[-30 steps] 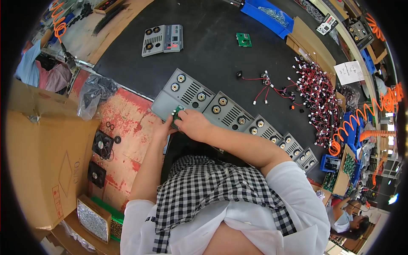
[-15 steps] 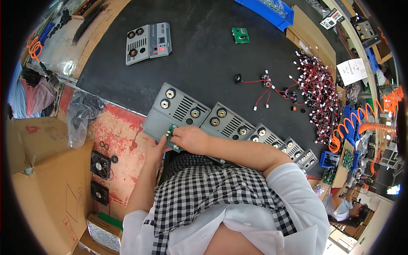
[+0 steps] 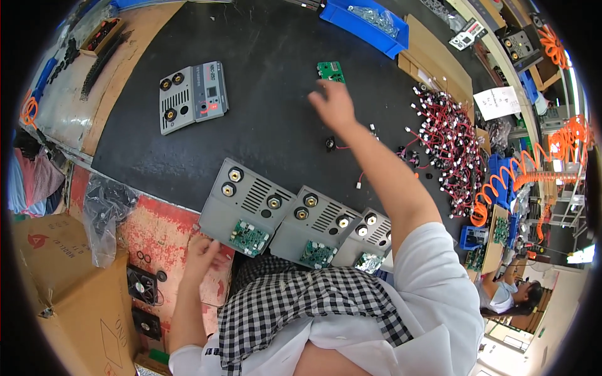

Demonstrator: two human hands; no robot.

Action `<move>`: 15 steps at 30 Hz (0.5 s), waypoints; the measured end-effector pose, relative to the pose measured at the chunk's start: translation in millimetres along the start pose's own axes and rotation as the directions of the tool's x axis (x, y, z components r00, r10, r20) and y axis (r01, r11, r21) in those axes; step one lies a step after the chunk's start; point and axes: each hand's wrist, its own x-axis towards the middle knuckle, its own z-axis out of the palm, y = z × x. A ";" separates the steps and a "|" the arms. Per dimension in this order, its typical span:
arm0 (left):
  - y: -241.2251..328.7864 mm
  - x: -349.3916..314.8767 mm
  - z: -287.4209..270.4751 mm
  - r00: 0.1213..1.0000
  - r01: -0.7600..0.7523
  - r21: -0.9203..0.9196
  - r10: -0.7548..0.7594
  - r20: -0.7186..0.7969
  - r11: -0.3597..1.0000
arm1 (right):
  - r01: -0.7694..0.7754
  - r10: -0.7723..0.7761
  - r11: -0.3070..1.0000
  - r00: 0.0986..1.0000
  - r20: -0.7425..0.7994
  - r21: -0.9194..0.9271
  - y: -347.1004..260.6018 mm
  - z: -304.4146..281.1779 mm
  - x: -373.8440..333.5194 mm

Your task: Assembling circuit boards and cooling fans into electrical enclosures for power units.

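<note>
My right hand [image 3: 333, 106] stretches far over the black table, thumb and fingers apart, just short of a small green circuit board [image 3: 331, 71]. Empty and loosely bent, my left hand [image 3: 202, 255] hangs beside the near left corner of a grey metal panel [image 3: 254, 199]. On that panel lies a green circuit board [image 3: 249, 238] with white connectors. Overlapping it to the right is a second grey panel [image 3: 323, 216] with its own circuit board [image 3: 318, 254]. A third panel [image 3: 375, 229] follows, partly hidden by my right arm, with another board [image 3: 369, 262].
A finished-looking grey panel assembly [image 3: 193, 97] lies far left. Red-wired connectors [image 3: 448, 144] form a heap at right, near a blue bin [image 3: 370, 28] of small parts. Black fans [image 3: 143, 285] and a cardboard box [image 3: 75, 288] are at left. A co-worker [image 3: 508, 294] sits far right.
My right hand has left the circuit board on the nearest panel and reached forward to the far board. My left hand has drawn back left, off the panel. The view has shifted slightly.
</note>
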 end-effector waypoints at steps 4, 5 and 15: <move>23.7 17.7 -49.5 0.904 -0.197 0.281 0.285 -0.319 0.939 | -0.441 0.443 0.894 0.897 0.004 -0.086 92.8 17.8 59.5; 18.0 28.0 -71.7 0.803 -0.260 0.507 0.476 -0.359 0.822 | -0.491 0.492 0.871 0.869 0.053 -0.029 83.1 24.9 63.6; 175.5 148.4 -22.3 0.394 -0.198 0.931 0.895 -0.210 0.306 | -0.622 0.628 0.773 0.779 -0.006 0.124 104.4 28.3 66.7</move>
